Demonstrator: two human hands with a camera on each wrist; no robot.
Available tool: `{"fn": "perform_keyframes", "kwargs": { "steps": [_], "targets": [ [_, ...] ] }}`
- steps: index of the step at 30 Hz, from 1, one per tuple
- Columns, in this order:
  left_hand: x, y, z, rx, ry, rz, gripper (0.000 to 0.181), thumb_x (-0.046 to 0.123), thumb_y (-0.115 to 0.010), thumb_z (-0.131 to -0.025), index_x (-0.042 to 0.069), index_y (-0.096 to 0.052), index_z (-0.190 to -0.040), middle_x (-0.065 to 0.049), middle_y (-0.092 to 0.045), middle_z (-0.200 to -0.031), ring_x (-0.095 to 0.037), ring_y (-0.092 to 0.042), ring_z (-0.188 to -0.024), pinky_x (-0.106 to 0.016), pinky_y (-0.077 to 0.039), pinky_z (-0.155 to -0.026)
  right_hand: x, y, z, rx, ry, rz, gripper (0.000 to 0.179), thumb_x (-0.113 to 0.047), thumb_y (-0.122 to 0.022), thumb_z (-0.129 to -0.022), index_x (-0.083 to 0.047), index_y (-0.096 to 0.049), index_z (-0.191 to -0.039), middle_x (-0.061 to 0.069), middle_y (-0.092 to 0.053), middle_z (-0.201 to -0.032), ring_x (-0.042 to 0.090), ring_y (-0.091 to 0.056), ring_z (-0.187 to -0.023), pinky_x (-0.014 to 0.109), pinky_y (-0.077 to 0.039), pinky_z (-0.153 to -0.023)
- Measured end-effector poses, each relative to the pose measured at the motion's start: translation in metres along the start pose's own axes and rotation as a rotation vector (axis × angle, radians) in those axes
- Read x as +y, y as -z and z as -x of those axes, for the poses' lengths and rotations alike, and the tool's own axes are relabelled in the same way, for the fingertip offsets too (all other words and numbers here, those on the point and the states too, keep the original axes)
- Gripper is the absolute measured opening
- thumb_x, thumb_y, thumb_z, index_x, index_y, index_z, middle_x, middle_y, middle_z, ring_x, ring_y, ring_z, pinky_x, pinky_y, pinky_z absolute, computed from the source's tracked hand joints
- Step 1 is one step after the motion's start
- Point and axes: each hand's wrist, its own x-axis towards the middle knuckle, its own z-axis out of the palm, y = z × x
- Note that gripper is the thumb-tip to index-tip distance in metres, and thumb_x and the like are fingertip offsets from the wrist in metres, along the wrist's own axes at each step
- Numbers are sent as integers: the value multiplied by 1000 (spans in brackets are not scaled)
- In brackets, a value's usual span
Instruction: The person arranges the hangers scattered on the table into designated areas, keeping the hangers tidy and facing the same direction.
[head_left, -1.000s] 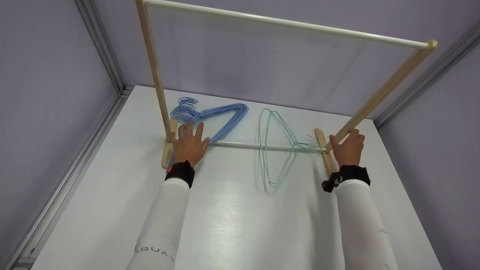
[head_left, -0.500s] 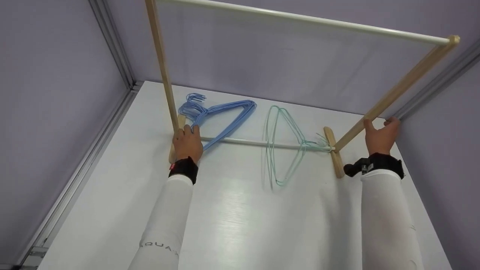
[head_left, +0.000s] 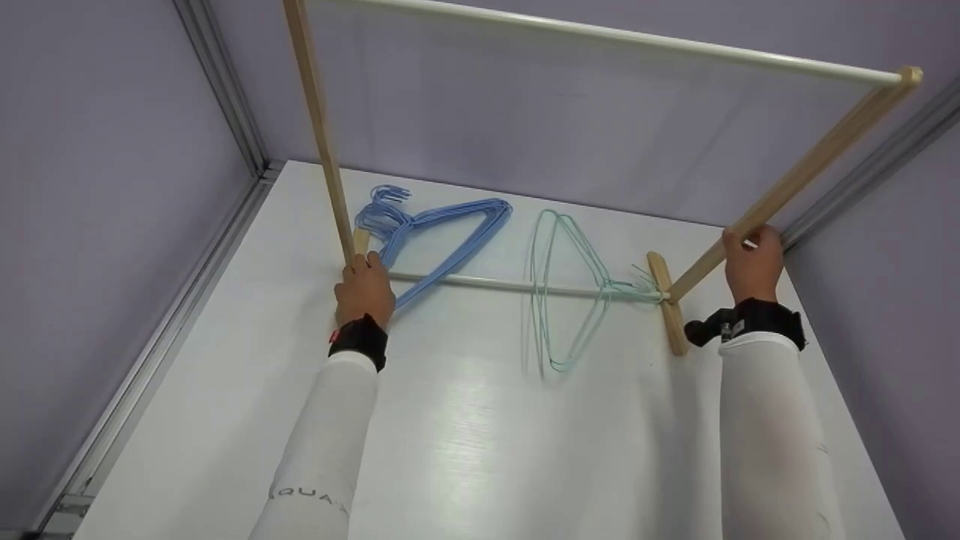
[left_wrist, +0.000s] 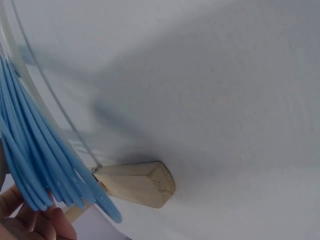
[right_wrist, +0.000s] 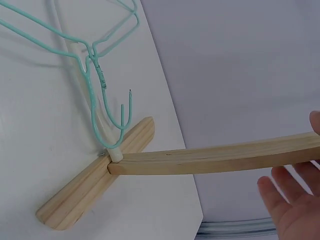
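Note:
A wooden clothes rack [head_left: 814,161] with white rods stands on the white table. My left hand [head_left: 365,291] is at the foot of its left post [head_left: 322,139], fingers bent round it; the left wrist view shows the fingertips [left_wrist: 62,223] right beside the lower ends of a blue bundle of wire hangers [left_wrist: 40,145]. My right hand [head_left: 754,266] grips the right post [right_wrist: 225,157] partway up, thumb on one side and fingers on the other. Several blue hangers lie against the rack's left end, hooks toward the back. Mint-green wire hangers [head_left: 551,292] lean across the lower rod [head_left: 495,283].
The top rod [head_left: 622,34] spans high above the table [head_left: 465,427]. Wooden feet [head_left: 667,307] spread fore and aft under the posts. Grey-purple walls [head_left: 525,112] close in the back and both sides, with metal rails [head_left: 225,90] along the corners.
My right hand first moved off to the right of the right post, then closed in on it. My left fingers, spread a second ago, are now bent at the left post's foot. The hangers stay put.

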Motion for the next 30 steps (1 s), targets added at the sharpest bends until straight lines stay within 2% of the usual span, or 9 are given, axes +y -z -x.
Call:
{"fn": "perform_keyframes", "kwargs": {
  "steps": [6,11,18,21,23,27,30],
  "targets": [
    [0,2,3,-37,142,148,33,10,-52,-101,-9,-50,-128,-26,-54,-124,-41,-54,-114,-56,-51,-87,-1,-5,0,94,54,43,49,-28,-46,-107,4,-47,-144,21,-52,-137,30,-51,-126,32,-43,-103],
    [4,9,4,-32,204,213,36,10,-48,-103,-13,-50,-130,-28,-51,-129,-43,-54,-114,-56,-52,-86,-1,-5,-4,86,51,20,47,-24,-45,-107,2,-45,-145,19,-50,-137,28,-52,-126,31,-44,-102],
    [5,14,7,33,172,233,31,13,-54,-103,-10,-55,-124,-27,-52,-124,-43,-52,-112,-57,-52,-82,-6,4,-6,-30,76,-139,51,-24,-34,-109,-6,-22,-155,15,-33,-157,23,-38,-142,31,-37,-110],
    [3,15,8,70,143,246,28,12,-55,-103,-9,-56,-121,-27,-55,-118,-42,-53,-109,-56,-52,-81,-8,8,-7,-53,99,-118,52,-27,-29,-110,-6,-20,-157,13,-32,-160,21,-34,-145,30,-34,-113],
    [0,16,10,91,125,280,26,12,-56,-102,-8,-56,-118,-27,-59,-112,-43,-57,-103,-56,-52,-78,-8,9,-8,-59,108,-65,53,-30,-25,-110,-4,-22,-156,13,-33,-159,22,-34,-144,31,-34,-113],
    [-6,16,13,100,89,340,22,13,-55,-103,-6,-57,-115,-26,-68,-98,-44,-67,-86,-55,-52,-67,-7,8,-10,-54,117,-15,52,-30,-24,-110,0,-27,-154,16,-37,-157,25,-38,-142,33,-36,-112],
    [-11,18,15,108,65,374,21,15,-53,-104,-4,-57,-114,-25,-70,-88,-43,-69,-73,-55,-51,-60,-6,7,-11,-39,122,-6,51,-28,-24,-111,0,-30,-152,17,-39,-155,27,-41,-141,34,-37,-111]
  ]
}}
